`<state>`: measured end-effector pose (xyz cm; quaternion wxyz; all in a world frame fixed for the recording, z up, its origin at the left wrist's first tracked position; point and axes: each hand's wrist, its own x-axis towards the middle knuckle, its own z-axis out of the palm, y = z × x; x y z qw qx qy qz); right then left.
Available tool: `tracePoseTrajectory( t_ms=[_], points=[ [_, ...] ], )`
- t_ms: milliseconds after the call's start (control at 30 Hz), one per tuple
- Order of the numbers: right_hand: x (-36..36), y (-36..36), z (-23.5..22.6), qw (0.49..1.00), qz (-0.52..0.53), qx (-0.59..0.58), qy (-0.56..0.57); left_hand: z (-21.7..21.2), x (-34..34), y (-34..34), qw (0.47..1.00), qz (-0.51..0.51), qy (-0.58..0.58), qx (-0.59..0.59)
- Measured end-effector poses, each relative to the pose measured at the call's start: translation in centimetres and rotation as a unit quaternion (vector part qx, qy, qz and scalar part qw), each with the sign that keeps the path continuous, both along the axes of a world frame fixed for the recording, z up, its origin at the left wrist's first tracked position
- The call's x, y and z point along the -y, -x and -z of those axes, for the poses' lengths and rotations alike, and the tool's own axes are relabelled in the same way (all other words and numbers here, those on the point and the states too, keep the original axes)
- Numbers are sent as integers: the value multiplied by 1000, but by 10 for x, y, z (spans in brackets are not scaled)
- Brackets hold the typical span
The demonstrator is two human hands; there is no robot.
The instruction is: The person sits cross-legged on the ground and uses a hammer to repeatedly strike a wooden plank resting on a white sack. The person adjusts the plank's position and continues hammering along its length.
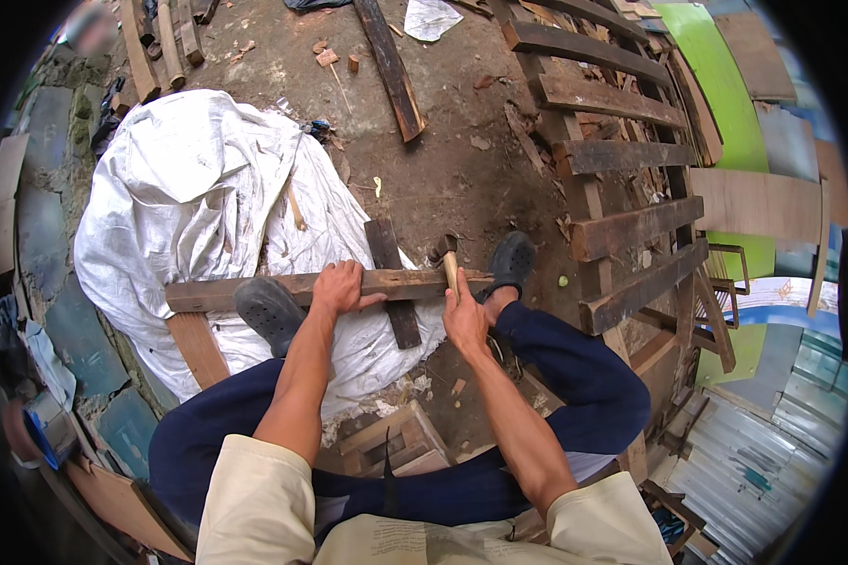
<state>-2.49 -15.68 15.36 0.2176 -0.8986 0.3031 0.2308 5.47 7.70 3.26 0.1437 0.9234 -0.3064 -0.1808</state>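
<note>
You were seated above a long wooden plank that lay crosswise, left to right, in front of you, partly on a crumpled white tarp and partly over bare dirt ground. Your left hand pressed flat on top of the plank near its middle, fingers spread forward over the far edge and thumb out to the right, holding nothing but the wood under the palm. Your right hand was closed around the pale wooden handle of a hammer, gripping it low; the dark hammer head sat just beyond the plank's right end, close to or touching the wood, though you could not tell which from this view. A short dark board ran under the plank at a right angle, just between your two hands. Your left foot in a grey clog rested on the plank to the left of your left hand, and your right foot in a dark clog stood on the ground just right of the hammer. Farther right lay a wooden pallet frame of rough dark slats. A loose dark plank lay on the ground at the far side, well apart from your hands.
</note>
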Motion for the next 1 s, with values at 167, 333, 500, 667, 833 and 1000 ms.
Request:
tracePoseTrajectory(
  t_ms=[167, 333, 500, 667, 833, 1000],
  points=[
    [-1, -11, -15, 948, 64, 310, -20, 1, -3, -4, 1000, -11, -12, 1],
    [14, -10, 6, 942, 251, 176, -140, -5, -3, -1, 1000, -7, -12, -8],
    [45, -23, 33, 835, 432, -20, -341, 2, 1, 1, 1000, -2, -22, 3],
    [50, -25, -17, 836, 436, 144, -302, 3, -5, -1, 999, -6, -8, 31],
    [31, -15, 30, 880, 396, 64, -255, 5, 1, -5, 1000, -1, -5, 30],
    [30, -19, 3, 861, 413, 56, -292, 7, -9, 1, 1000, -12, -10, 24]
  ],
)
